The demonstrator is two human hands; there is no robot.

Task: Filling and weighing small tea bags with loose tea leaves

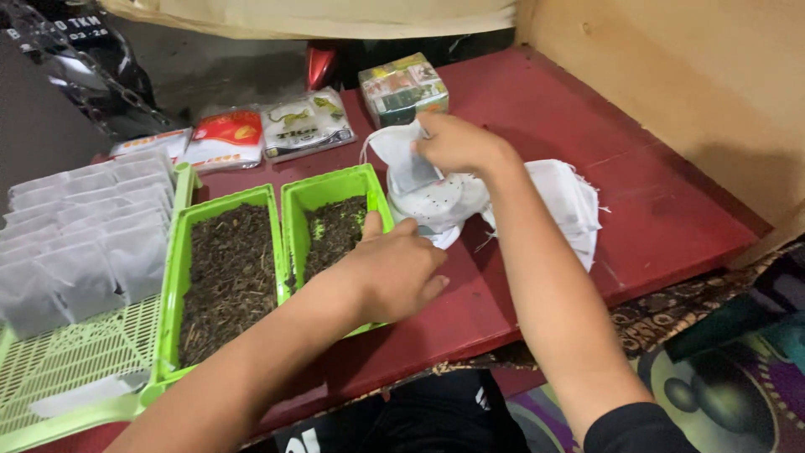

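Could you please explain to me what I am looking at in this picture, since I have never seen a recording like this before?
There is no machine here: a person works with two bare hands, and the single picture comes from a camera worn on their head, looking down.

The surface is a dark red table. On it stand two green trays filled with dark, dry, crumbly leaves. Further left, a pale green rack carries rows of small white filled bags. At the back lie a few flat printed packets and a small box.

The left hand rests on the edge of the right-hand tray. The right hand pinches one empty white bag, lifting it above a loose pile of similar bags beside a small white bowl.
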